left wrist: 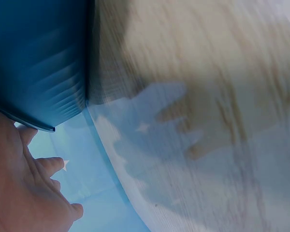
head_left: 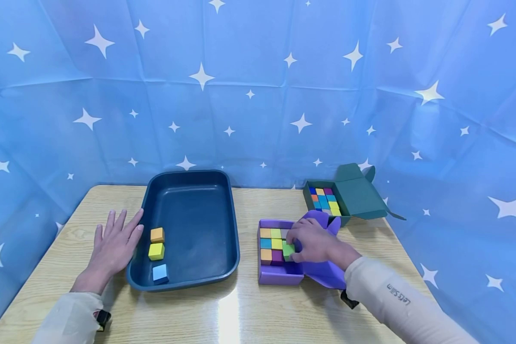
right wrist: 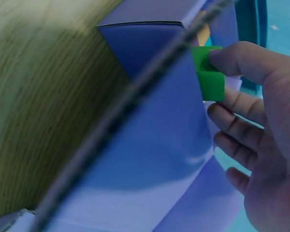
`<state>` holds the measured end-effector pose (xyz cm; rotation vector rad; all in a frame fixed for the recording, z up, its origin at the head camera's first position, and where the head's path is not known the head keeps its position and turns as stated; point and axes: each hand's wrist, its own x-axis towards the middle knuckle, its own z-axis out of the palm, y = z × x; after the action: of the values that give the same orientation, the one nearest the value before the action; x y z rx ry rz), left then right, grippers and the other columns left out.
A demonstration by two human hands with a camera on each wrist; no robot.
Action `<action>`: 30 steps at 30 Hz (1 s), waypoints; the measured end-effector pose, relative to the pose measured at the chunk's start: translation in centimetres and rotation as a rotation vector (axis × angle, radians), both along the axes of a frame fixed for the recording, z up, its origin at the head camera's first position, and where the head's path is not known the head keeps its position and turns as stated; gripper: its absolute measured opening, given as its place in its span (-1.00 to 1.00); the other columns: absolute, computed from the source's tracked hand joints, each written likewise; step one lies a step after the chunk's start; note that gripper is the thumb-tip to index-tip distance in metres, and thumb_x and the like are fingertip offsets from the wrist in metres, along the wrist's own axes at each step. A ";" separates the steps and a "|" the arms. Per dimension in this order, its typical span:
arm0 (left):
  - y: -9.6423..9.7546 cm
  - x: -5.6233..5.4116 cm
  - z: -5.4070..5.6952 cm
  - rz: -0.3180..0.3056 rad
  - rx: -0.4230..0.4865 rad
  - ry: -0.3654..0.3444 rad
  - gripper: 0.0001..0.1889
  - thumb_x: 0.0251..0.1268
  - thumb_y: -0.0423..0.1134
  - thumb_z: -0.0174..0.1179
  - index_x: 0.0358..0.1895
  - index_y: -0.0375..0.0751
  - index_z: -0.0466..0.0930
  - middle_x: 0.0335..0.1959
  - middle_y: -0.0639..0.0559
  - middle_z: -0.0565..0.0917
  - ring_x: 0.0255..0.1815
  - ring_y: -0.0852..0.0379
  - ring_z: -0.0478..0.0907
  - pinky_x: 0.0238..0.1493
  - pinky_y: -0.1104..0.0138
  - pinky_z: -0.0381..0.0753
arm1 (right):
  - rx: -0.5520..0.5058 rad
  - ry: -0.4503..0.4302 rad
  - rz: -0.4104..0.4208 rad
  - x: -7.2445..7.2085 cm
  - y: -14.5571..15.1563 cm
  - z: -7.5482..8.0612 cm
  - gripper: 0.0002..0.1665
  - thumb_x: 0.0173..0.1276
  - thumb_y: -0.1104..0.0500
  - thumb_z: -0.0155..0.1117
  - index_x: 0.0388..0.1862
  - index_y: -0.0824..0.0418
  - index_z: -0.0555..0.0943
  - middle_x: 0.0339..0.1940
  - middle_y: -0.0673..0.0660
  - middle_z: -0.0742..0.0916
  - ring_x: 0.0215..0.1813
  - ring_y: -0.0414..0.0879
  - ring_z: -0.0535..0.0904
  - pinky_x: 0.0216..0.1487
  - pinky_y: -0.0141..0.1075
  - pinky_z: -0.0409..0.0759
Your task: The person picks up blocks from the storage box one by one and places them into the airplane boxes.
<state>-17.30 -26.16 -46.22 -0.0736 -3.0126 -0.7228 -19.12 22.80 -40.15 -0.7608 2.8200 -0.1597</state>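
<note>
My right hand (head_left: 316, 242) reaches over the open purple box (head_left: 280, 278). Its thumb and fingers pinch a green cube (right wrist: 212, 86), which stands raised at the right side of the rows. Yellow, orange, teal and purple cubes fill the box beside it. On the left, my left hand (head_left: 115, 246) touches the side of a dark blue tray (head_left: 193, 224), fingers extended and spread. Inside the tray, along its left side, lie an orange cube (head_left: 156, 235), a yellow cube (head_left: 156, 252) and a light blue cube (head_left: 160, 274).
Behind the purple box stands a dark green box (head_left: 361, 193), lid folded back to the right, holding several coloured cubes. Everything sits on a wood-grain table (head_left: 189, 315). A blue cloth with white stars (head_left: 258, 119) hangs around its back and sides.
</note>
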 end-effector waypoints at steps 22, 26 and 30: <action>-0.1 0.0 0.0 -0.001 0.007 -0.009 -0.37 0.57 0.18 -0.46 0.59 0.10 -0.20 0.55 -0.46 -0.17 0.55 -0.36 -0.62 0.38 -0.40 -0.55 | 0.200 0.245 0.175 0.2 -0.2 -1.9 -0.63 0.03 -0.21 0.51 -0.49 -0.04 0.57 -0.27 -0.07 0.64 0.09 -0.01 0.48 0.38 -0.01 0.27; -0.1 0.0 0.0 -0.002 0.009 -0.008 -0.37 0.57 0.18 -0.46 0.59 0.11 -0.21 0.55 -0.46 -0.17 0.55 -0.35 -0.64 0.38 -0.41 -0.54 | 0.212 0.253 0.180 0.1 -0.2 -2.0 -0.63 0.04 -0.22 0.50 -0.50 -0.06 0.56 -0.31 -0.09 0.62 0.07 -0.01 0.48 0.37 -0.01 0.28; -0.1 0.0 0.0 -0.003 0.009 -0.008 -0.37 0.57 0.18 -0.46 0.59 0.10 -0.20 0.55 -0.46 -0.18 0.55 -0.37 -0.62 0.38 -0.40 -0.56 | 0.181 0.239 0.166 0.1 -0.2 -1.5 -0.67 0.05 -0.19 0.51 -0.42 -0.05 0.61 -0.28 -0.09 0.64 0.06 -0.01 0.48 0.36 0.02 0.28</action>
<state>-17.32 -26.21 -46.20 -0.0745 -3.0174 -0.7389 -19.01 22.55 -41.61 -1.0253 2.9185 0.2254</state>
